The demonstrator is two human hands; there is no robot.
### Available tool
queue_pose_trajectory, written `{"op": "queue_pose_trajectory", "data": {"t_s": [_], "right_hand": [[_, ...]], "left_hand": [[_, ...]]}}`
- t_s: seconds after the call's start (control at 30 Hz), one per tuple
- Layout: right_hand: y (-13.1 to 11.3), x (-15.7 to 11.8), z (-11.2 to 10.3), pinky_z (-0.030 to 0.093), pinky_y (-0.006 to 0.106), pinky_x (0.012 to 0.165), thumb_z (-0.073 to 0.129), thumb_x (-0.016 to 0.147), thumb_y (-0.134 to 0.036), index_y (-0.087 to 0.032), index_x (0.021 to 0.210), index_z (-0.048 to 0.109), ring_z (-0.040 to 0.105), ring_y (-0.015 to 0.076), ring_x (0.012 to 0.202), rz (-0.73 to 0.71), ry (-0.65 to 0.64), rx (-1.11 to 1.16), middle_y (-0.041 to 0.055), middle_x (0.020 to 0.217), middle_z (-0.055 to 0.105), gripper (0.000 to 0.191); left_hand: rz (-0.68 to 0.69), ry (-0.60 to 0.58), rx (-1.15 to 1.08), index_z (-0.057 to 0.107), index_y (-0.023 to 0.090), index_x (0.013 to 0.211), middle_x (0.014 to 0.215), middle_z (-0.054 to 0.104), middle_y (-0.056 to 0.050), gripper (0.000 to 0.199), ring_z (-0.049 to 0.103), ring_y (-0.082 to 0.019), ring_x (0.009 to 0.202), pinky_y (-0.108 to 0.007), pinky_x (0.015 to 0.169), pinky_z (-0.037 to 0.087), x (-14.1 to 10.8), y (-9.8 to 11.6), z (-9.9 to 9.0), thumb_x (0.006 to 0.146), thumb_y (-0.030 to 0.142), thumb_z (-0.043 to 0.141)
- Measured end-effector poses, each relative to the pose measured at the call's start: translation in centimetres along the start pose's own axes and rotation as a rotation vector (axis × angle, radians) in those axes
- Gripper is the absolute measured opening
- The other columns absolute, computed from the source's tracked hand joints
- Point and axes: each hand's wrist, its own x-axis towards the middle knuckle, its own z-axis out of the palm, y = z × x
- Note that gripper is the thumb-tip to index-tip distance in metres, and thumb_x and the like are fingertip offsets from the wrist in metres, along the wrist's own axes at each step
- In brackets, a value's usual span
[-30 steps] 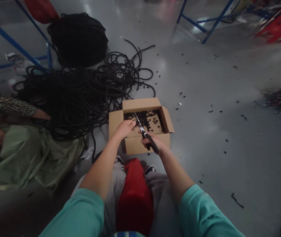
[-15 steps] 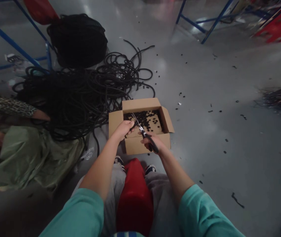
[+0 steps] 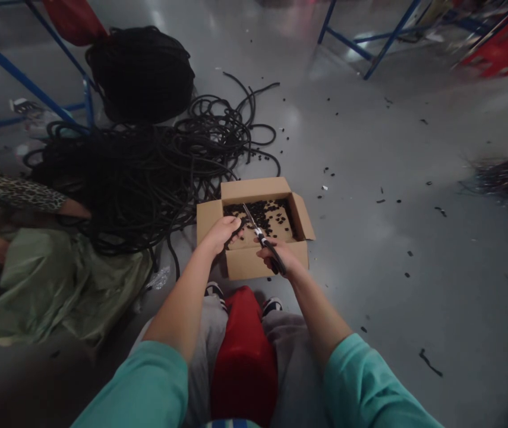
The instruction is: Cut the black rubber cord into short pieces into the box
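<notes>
My left hand (image 3: pixel 227 230) is closed on a black cord (image 3: pixel 240 223), whose end points toward the scissors. In my right hand (image 3: pixel 279 255) are black-handled scissors (image 3: pixel 259 234), their blades pointing up and left, a small gap from the cord. Both hands are over the near side of an open cardboard box (image 3: pixel 254 189). Small black cut pieces (image 3: pixel 260 211) lie on the bottom of the box, denser toward its far left part.
Left of the box lies a tangled heap of black cord (image 3: pixel 133 172), with a large coil (image 3: pixel 142 74) behind. Another person's arm (image 3: pixel 17 184) and green sheeting (image 3: pixel 79 285) are at the left. Blue metal frames (image 3: pixel 349 41) stand farther back; black scraps dot the floor.
The scissors have moved slightly right, away from my left hand, and their blades look closer together. My left hand has shifted slightly left with the cord.
</notes>
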Motion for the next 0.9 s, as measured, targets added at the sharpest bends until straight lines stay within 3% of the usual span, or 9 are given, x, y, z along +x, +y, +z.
{"op": "queue_pose_trajectory", "data": {"t_s": [0.1, 0.23, 0.4, 0.9], "right_hand": [[-0.03, 0.06, -0.32, 0.027, 0.019, 0.038, 0.057, 0.047, -0.021, -0.012, 0.103, 0.054, 0.037, 0.0074, 0.037, -0.026, 0.001, -0.003, -0.0095, 0.039, 0.04, 0.058], [-0.01, 0.09, -0.86, 0.028, 0.02, 0.043, 0.056, 0.048, -0.018, -0.013, 0.109, 0.052, 0.04, 0.0074, 0.043, -0.046, -0.097, -0.039, -0.0075, 0.048, 0.047, 0.061], [0.01, 0.12, -1.05, 0.028, 0.02, 0.047, 0.056, 0.047, -0.014, -0.016, 0.107, 0.054, 0.041, 0.0075, 0.05, -0.041, -0.171, -0.138, -0.0054, 0.058, 0.053, 0.06], [-0.32, -0.26, -0.4, 0.026, 0.02, 0.043, 0.055, 0.048, -0.013, -0.014, 0.104, 0.056, 0.035, 0.0064, 0.043, -0.049, -0.133, -0.198, -0.009, 0.046, 0.044, 0.057]], "left_hand": [[-0.028, 0.041, -0.069, 0.045, 0.014, 0.068, 0.056, 0.052, 0.002, 0.014, 0.041, -0.003, 0.04, -0.017, 0.039, 0.029, -0.02, 0.21, -0.07, 0.071, 0.022, 0.055], [-0.03, 0.08, -0.161, 0.048, 0.012, 0.073, 0.059, 0.054, 0.001, 0.009, 0.045, -0.004, 0.045, -0.018, 0.044, 0.033, -0.06, 0.46, -0.38, 0.066, 0.011, 0.055], [0.024, 0.083, -0.129, 0.05, 0.011, 0.069, 0.057, 0.054, 0.001, 0.015, 0.046, -0.004, 0.045, -0.019, 0.045, 0.033, 0.05, 0.24, -0.67, 0.063, 0.018, 0.062], [0.02, 0.007, 0.061, 0.053, 0.01, 0.062, 0.05, 0.053, 0.001, 0.006, 0.041, -0.003, 0.036, -0.019, 0.04, 0.028, -0.39, 0.57, -0.36, 0.066, 0.011, 0.058]]}}
